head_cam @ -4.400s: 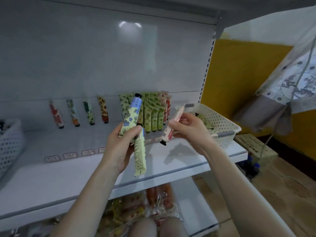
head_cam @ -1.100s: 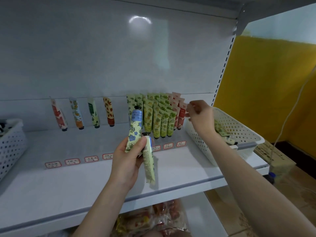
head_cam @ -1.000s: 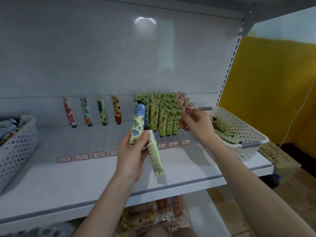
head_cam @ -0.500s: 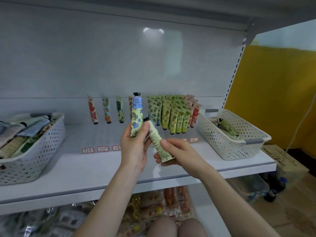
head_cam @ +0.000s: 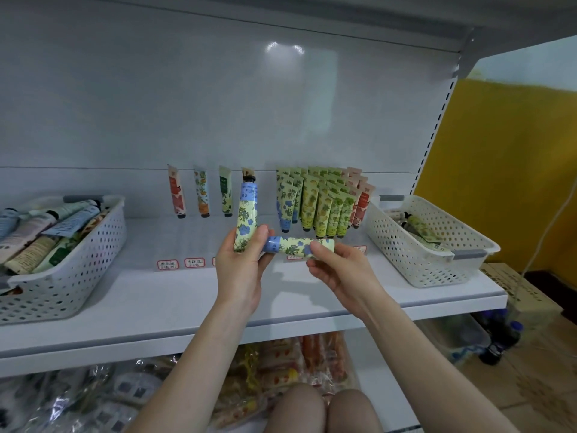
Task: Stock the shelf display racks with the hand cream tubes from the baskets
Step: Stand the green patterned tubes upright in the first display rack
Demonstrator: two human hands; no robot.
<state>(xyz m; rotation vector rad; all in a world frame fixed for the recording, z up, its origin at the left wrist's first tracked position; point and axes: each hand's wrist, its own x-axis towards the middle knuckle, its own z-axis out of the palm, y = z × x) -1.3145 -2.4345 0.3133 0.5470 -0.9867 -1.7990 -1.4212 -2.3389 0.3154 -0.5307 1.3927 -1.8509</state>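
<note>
Gripping a blue-flower tube (head_cam: 246, 214) upright in the left hand (head_cam: 242, 270), fingers curled round its bottom end, cap at 12 o'clock. Pinching a second tube (head_cam: 296, 246) in the right hand (head_cam: 340, 270), thumb and fingers closed on its flat end, lying sideways, blue end touching the left hand. Both above the shelf (head_cam: 156, 301). At 9 o'clock, a full basket (head_cam: 78, 276). At 3 o'clock, another basket (head_cam: 421, 264) with few tubes. At 1 o'clock, standing rows of tubes (head_cam: 321, 204).

Shop: white retail shelf (head_cam: 187, 295), price labels (head_cam: 167, 264), stocked tubes (head_cam: 324, 204).
</note>
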